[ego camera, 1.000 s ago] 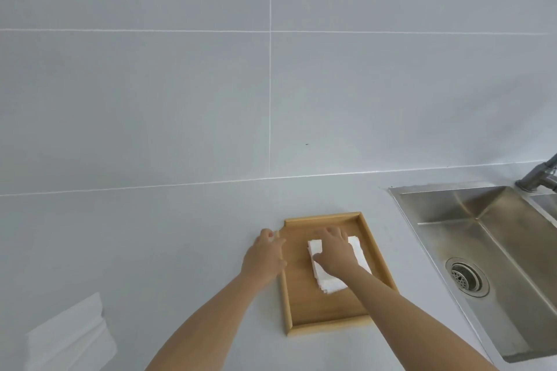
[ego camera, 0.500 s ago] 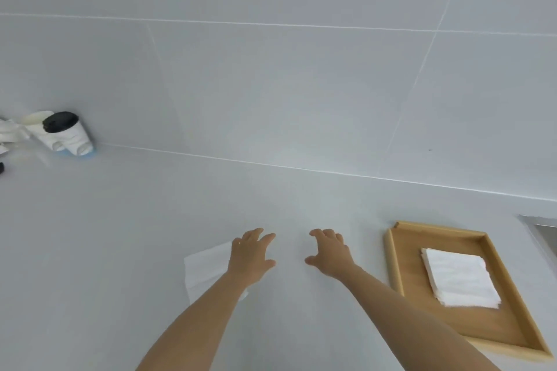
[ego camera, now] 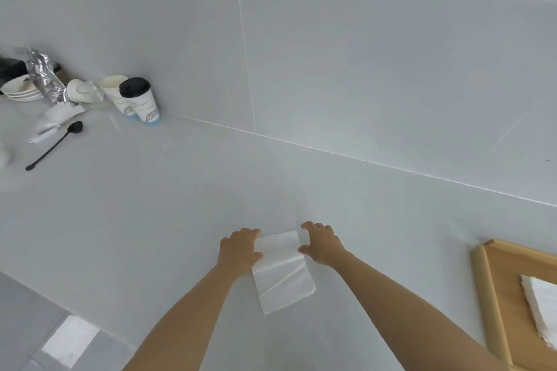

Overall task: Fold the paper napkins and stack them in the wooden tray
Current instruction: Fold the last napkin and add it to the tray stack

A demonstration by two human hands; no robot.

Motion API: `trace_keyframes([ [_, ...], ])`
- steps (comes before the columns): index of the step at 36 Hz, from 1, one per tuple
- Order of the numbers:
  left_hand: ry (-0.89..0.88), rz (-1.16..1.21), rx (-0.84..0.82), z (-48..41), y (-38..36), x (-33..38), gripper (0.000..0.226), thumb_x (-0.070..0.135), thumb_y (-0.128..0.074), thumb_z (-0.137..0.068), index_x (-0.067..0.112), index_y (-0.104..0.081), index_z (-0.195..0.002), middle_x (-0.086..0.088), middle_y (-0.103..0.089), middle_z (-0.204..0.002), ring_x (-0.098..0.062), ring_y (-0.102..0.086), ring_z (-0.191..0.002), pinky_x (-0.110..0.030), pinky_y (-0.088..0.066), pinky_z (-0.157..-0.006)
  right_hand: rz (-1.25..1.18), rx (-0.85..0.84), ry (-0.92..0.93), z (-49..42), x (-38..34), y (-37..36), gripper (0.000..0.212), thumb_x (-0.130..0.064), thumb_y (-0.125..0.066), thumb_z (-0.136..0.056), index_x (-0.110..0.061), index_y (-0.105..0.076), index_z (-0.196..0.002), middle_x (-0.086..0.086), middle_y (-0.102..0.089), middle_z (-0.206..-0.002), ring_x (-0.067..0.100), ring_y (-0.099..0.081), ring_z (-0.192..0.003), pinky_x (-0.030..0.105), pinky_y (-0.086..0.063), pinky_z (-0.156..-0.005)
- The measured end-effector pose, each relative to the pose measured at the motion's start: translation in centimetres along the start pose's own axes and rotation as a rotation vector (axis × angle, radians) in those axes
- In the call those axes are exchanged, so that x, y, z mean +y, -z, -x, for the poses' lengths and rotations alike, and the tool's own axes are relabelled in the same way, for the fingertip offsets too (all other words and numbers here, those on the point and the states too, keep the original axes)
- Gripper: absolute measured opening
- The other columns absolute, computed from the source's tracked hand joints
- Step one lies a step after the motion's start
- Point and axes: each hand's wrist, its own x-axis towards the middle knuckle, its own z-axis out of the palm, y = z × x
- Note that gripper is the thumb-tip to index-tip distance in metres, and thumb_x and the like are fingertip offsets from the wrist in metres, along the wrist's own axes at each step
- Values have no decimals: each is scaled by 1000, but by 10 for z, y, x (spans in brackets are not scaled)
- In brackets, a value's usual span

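A white paper napkin (ego camera: 281,272) lies flat on the grey counter, a crease running across it. My left hand (ego camera: 239,250) rests on its far left corner and my right hand (ego camera: 322,242) on its far right corner, fingers spread and pressing on the paper. Whether either hand pinches the edge is not visible. At the right edge sits the wooden tray (ego camera: 494,289), partly cut off, with a stack of folded white napkins (ego camera: 542,307) inside it.
At the far left of the counter stand paper cups (ego camera: 135,99), one with a black lid, stacked saucers (ego camera: 21,89), a crumpled foil bag (ego camera: 45,75) and a black spoon (ego camera: 54,144). The tiled wall runs behind. The counter's front edge and floor show at bottom left.
Both hands left the tray and moved left onto a loose napkin. The view has swung left, so the tray now sits at the right edge and the sink is out of sight.
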Motion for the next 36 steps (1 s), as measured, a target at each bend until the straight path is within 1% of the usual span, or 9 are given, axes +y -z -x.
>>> trace_keyframes([
  [7, -19, -52, 1, -16, -7, -8, 50, 28, -47, -93, 16, -33, -139, -6, -41, -143, -25, -39, -132, -37, -33, -106, 90, -1, 38, -25, -14, -9, 50, -19, -52, -92, -14, -35, -139, 9, -46, -135, 27, -39, -127, 36, -39, -102],
  [12, -19, -27, 15, -28, -9, -7, 46, 25, -52, -88, 14, -42, -132, -7, -46, -132, -25, -42, -125, -36, -35, -102, 169, 4, 58, -37, -16, -12, 48, -21, -56, -90, -12, -39, -134, 9, -44, -135, 27, -38, -128, 36, -41, -103],
  [19, 11, 43, 4, -37, -8, -3, 28, 19, -52, -87, 13, -54, -114, -8, -55, -121, -25, -48, -116, -35, -36, -98, 257, -41, 89, -44, -16, -14, 30, -15, -48, -93, -6, -51, -121, 13, -50, -127, 28, -42, -122, 36, -42, -98],
  [22, 6, 23, 38, -37, -7, -1, 25, 12, -47, -88, 11, -56, -111, -9, -54, -120, -26, -48, -114, -35, -36, -96, 244, -18, 101, -44, -18, -11, 27, -5, -39, -92, -6, -53, -116, 14, -57, -121, 28, -53, -101, 35, -43, -84],
  [24, 9, 34, 72, -37, -4, 0, 25, 10, -45, -88, 10, -55, -111, -10, -55, -118, -26, -50, -112, -35, -37, -94, 222, 9, 121, -45, -19, -8, 23, -2, -38, -90, -7, -52, -108, 14, -60, -111, 24, -47, -84, 32, -39, -73],
  [27, 18, 73, 133, -35, 4, 1, 23, 9, -43, -88, 9, -55, -108, -10, -58, -114, -26, -53, -108, -35, -38, -93, 187, 32, 157, -42, -21, -2, 13, -2, -38, -89, -14, -44, -91, 7, -50, -92, 22, -44, -80, 30, -36, -68],
  [30, 4, 101, 177, -30, 10, 1, 22, 9, -43, -88, 9, -56, -106, -9, -61, -106, -26, -56, -105, -32, -35, -86, 182, 30, 195, -38, -22, 5, 13, -2, -38, -89, -15, -43, -90, 4, -47, -89, 22, -44, -79, 29, -35, -66],
  [33, -33, 120, 165, -21, 11, 1, 17, 10, -43, -88, 12, -56, -100, -4, -53, -91, -27, -57, -104, -27, -24, -79, 171, 15, 224, -32, -19, 8, 15, -1, -39, -88, -16, -38, -86, 3, -48, -88, 21, -42, -77, 23, -29, -54],
  [36, -65, 127, 113, -8, 11, 2, 16, 12, -45, -88, 13, -58, -98, -7, -64, -105, -26, -57, -104, -26, -25, -79, 147, -26, 248, -24, -12, 8, 18, -1, -41, -87, -18, -39, -81, 0, -47, -83, 21, -42, -76, 20, -26, -51],
])
